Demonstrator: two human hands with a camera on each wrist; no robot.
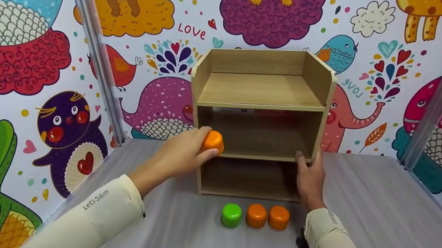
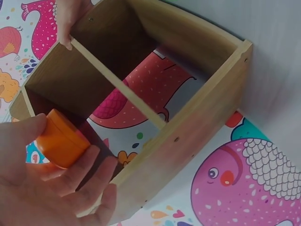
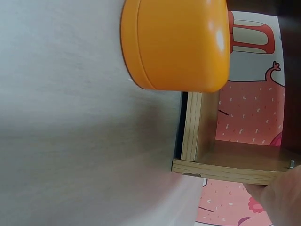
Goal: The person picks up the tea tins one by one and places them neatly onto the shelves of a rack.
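Note:
In the head view my left hand point(image 1: 180, 150) holds an orange plastic cylinder point(image 1: 213, 141) with rounded edges between thumb and fingers. It is at the front left edge of a small wooden shelf point(image 1: 262, 91), at the middle level. The left wrist view shows a seam around this orange cylinder point(image 2: 63, 140). My right hand point(image 1: 311, 180) grips the shelf's right side panel, its thumb at the front by the middle board and its fingers around the outer side. Before the shelf, a green cylinder point(image 1: 231, 215) and two orange cylinders point(image 1: 256, 216) stand in a row on the table.
The shelf has an open top tray and two compartments below. It stands on a grey table point(image 1: 363, 223) near a wall point(image 1: 200, 9) printed with cartoon animals. Metal posts point(image 1: 100, 52) rise at the left and right corners. One orange cylinder point(image 3: 178, 44) looms close in the right wrist view.

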